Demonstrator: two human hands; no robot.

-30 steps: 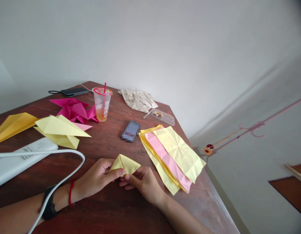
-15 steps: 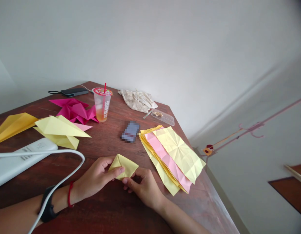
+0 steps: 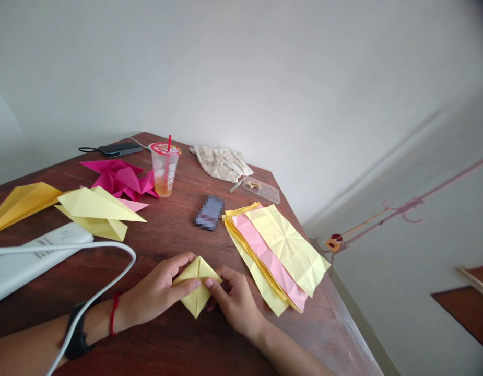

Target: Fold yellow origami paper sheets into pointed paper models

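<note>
A small folded piece of yellow paper (image 3: 196, 303), diamond-shaped with a crease down its middle, is held between both my hands over the near part of the table. My left hand (image 3: 163, 282) grips its left side, the thumb on top and the fingers behind. At its right side my right hand (image 3: 236, 300) pinches it, thumb on the front face; the other fingers are partly hidden beneath. The two thumbs nearly meet at the central crease.
Creased yellow and pink sheets (image 3: 284, 245) lie to the right. A phone-like blurred object (image 3: 210, 213), a drink cup (image 3: 165, 172) and a cloth (image 3: 221, 163) stand beyond. Folded magenta paper (image 3: 126, 180), pale yellow paper (image 3: 96, 203) and a white power strip (image 3: 41, 258) are left.
The folded yellow paper has turned so its point faces me and its middle crease runs upright. My right thumb has moved up from the lower edge to the paper's right face.
</note>
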